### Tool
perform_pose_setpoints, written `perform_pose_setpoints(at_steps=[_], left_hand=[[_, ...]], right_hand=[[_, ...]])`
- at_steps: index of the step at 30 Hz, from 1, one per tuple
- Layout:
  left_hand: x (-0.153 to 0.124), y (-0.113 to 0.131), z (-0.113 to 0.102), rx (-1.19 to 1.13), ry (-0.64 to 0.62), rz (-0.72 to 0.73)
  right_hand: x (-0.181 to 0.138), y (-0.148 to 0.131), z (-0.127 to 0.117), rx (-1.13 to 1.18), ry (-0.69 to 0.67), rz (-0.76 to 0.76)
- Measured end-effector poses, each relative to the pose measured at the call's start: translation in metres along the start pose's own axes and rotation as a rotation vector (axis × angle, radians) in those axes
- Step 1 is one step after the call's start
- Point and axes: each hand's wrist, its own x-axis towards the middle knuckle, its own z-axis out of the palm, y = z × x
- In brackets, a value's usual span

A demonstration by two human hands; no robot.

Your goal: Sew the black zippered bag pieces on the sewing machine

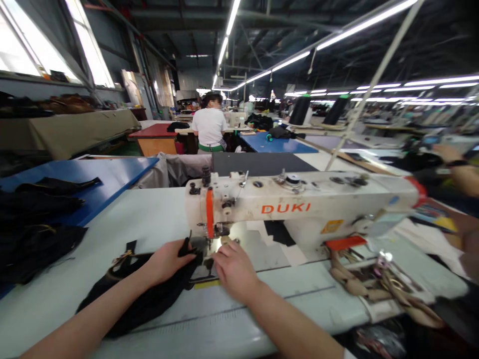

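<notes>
1. Black fabric (pixel 147 304) lies bunched on the pale sewing table (pixel 254 329), left of the needle area (pixel 210 243); I see the left hand (pixel 170 260) pinching it between thumb and fingers.
2. Right hand (pixel 235 269): fingers curled together, just right of the needle area; I cannot tell whether they grip anything.
3. I judge a fingertip could be pricked if the machine runs with hands this close; uneven pulling could skew the fabric.
4. Beyond: a white sewing machine (pixel 243 212) lettered DUKI; leftward, dark garments (pixel 41 249) on a blue table (pixel 119 172); farther, a person (pixel 209 127) in white.
</notes>
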Motion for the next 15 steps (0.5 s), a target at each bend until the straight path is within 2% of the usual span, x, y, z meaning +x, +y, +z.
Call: perform_pose_setpoints(at_steps=[1, 4, 7, 11, 13, 15], left_hand=[[-0.010, -0.004, 0.000, -0.015, -0.043, 0.029], [-0.039, -0.010, 0.003, -0.027, -0.044, 0.099], [-0.061, -0.007, 0.007, -0.045, -0.003, 0.146], [-0.073, 0.003, 0.011, -0.096, 0.038, 0.217], [-0.077, 0.005, 0.011, -0.098, 0.092, 0.247], [-0.084, 0.005, 0.010, -0.081, 0.215, 0.252]], right_hand=[[-0.001, -0.001, -0.001, 0.015, -0.001, -0.015], [-0.006, -0.012, -0.005, 0.162, 0.049, 0.023], [-0.019, -0.037, -0.007, 0.518, 0.102, 0.119], [-0.034, -0.066, -0.006, 0.995, 0.044, 0.247], [-0.040, -0.072, -0.004, 1.160, 0.099, 0.355], [-0.044, -0.073, -0.001, 1.276, 0.166, 0.455]])
